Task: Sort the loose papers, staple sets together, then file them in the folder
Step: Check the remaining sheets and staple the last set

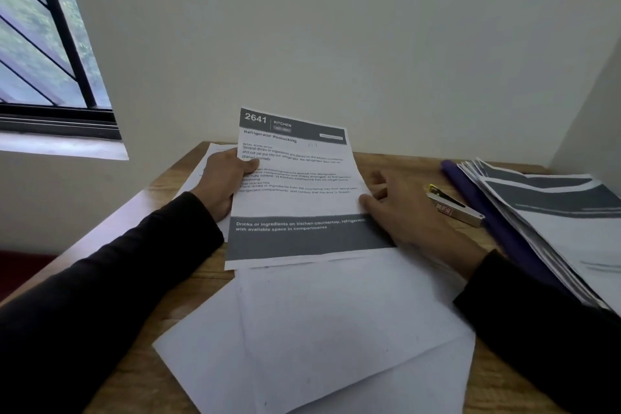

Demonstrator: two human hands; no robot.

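Leftmost, the left hand (224, 178): thumb across the printed face, fingers behind, pinching the left edge of the printed sheet (295, 188); a further sheet (205, 171) lies partly hidden beneath that hand at the far left of the wooden desk (396, 161); centre, the printed sheet itself, headed "2641 Kitchen", tilted up off the desk with its long axis running away from the person, top edge raised toward the wall, bottom edge resting on the blank sheets (336, 323); these lie fanned face-down toward the person; right of centre, the right hand (403, 208): fingers spread and relaxed, thumb tip touching the sheet's right edge, gripping nothing that I can see; just beyond its knuckles, the stapler (453, 207), metal, lying flat, long axis slanting toward the right; far right, the purple folder (497, 222) with a stack of printed papers (554, 212) on it; judgement: the stapler lies to the right of the held sheet, so the right hand is the nearer one for it.
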